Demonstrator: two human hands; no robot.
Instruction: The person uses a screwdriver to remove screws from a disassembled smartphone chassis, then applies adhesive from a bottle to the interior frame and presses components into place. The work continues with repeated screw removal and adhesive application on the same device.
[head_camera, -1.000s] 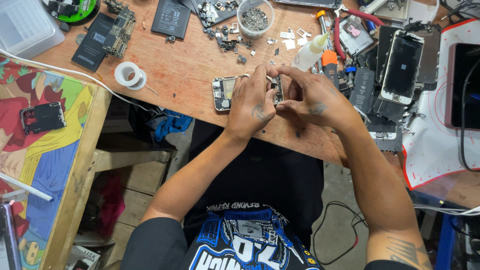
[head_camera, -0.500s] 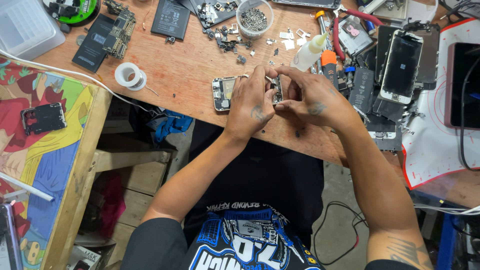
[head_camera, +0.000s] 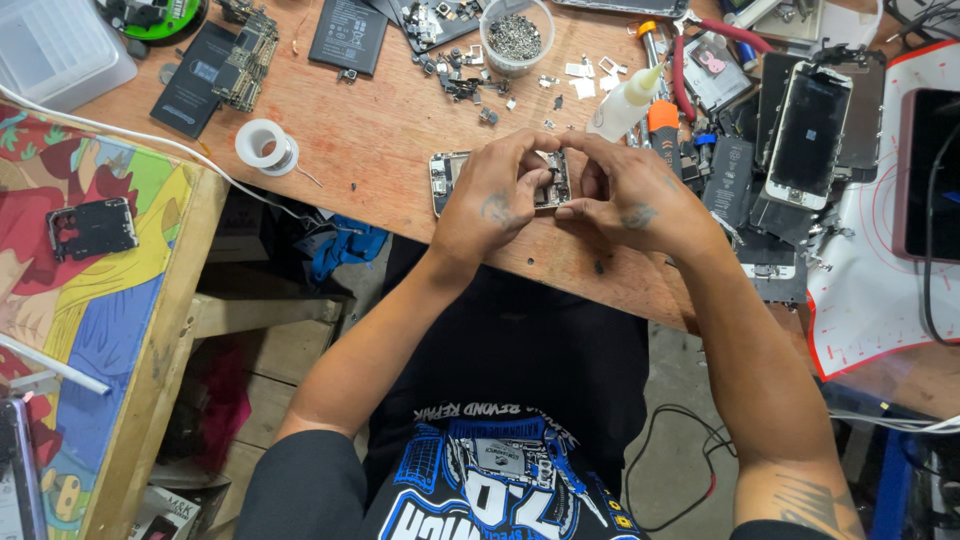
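An opened phone body (head_camera: 445, 180) lies flat near the front edge of the wooden bench (head_camera: 400, 130), its inner parts showing. My left hand (head_camera: 497, 200) rests over its middle, fingers curled down onto it. My right hand (head_camera: 625, 195) meets the left from the right side, fingertips pinched at the phone's right end. Both hands cover most of the phone; what the fingertips hold is hidden.
A white glue bottle (head_camera: 625, 100) and an orange tool (head_camera: 662, 120) lie just behind my hands. A cup of screws (head_camera: 516, 35), loose metal parts, black batteries (head_camera: 347, 32), a tape roll (head_camera: 263, 145) and several stripped phones (head_camera: 810, 130) crowd the bench. A colourful side table (head_camera: 90, 300) stands left.
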